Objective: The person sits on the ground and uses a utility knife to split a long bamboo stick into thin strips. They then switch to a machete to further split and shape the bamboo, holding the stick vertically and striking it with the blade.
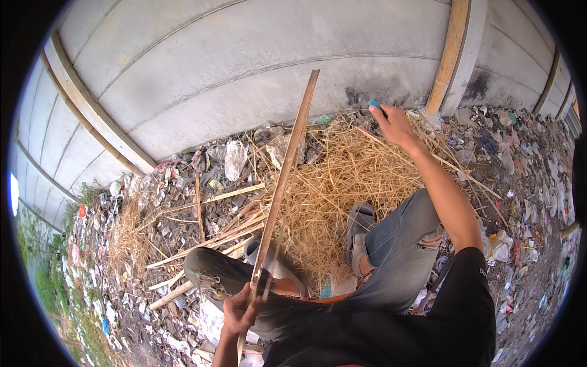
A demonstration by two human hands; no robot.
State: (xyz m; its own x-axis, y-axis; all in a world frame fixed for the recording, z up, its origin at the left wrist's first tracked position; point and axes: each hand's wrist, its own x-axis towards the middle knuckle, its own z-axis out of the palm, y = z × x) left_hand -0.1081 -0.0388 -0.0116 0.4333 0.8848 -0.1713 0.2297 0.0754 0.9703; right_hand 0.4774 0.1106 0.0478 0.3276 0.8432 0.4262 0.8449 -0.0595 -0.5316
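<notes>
My left hand (239, 311) is closed around the lower part of a long, flat bamboo strip (286, 165). The strip slants upward and slightly right between my knees, its far end showing against the wall. Well ahead and to the right, my right hand (396, 126) grips a small tool with a blue end (374, 105). Most of that tool lies inside the fist, so its exact kind is hidden. The right hand is apart from the strip. Below it spreads a heap of thin bamboo shavings (342, 165), around my sandalled feet.
Several split bamboo strips (226, 235) lie in a loose pile left of the shavings. A grey panel wall (257, 55) with upright posts (449, 58) stands ahead. Scattered plastic litter (507, 177) covers the ground on both sides. Green plants (46, 269) grow at the far left.
</notes>
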